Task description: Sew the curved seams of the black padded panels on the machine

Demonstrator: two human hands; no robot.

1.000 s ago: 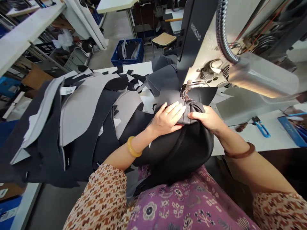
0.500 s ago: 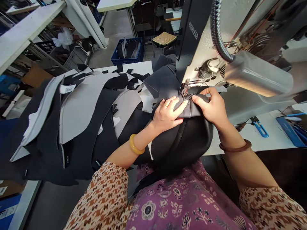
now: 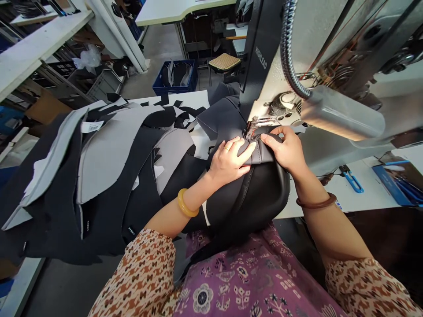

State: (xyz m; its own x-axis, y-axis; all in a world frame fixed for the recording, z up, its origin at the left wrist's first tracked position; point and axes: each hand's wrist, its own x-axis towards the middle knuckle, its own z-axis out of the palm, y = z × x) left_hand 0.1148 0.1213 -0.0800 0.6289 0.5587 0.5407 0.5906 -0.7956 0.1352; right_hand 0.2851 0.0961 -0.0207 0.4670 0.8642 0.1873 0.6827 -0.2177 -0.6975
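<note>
A sewn black leather-like cover (image 3: 264, 193) is bunched under the presser foot (image 3: 251, 130) of a sewing machine (image 3: 269, 81), its lower part hanging over the table edge towards my lap. Stretched fingers of my left hand (image 3: 228, 162) lie flat on the cover, just left of a stitched seam near the foot. On the other side, my right hand (image 3: 288, 147) pinches the cover's folded edge between thumb and fingers, close to the needle area. The needle tip itself is hard to make out.
Large black and grey cut panels (image 3: 109, 154) spread over the table on the left, among small scraps. Blue thread snips (image 3: 353, 179) and a blue tool box (image 3: 396, 187) sit at right. Behind stand a blue crate (image 3: 175, 83) and a stool (image 3: 224, 63).
My view has shifted slightly, so the machine and tools appear a little further left. Both hands keep nearly the same places on the cover beside the presser foot.
</note>
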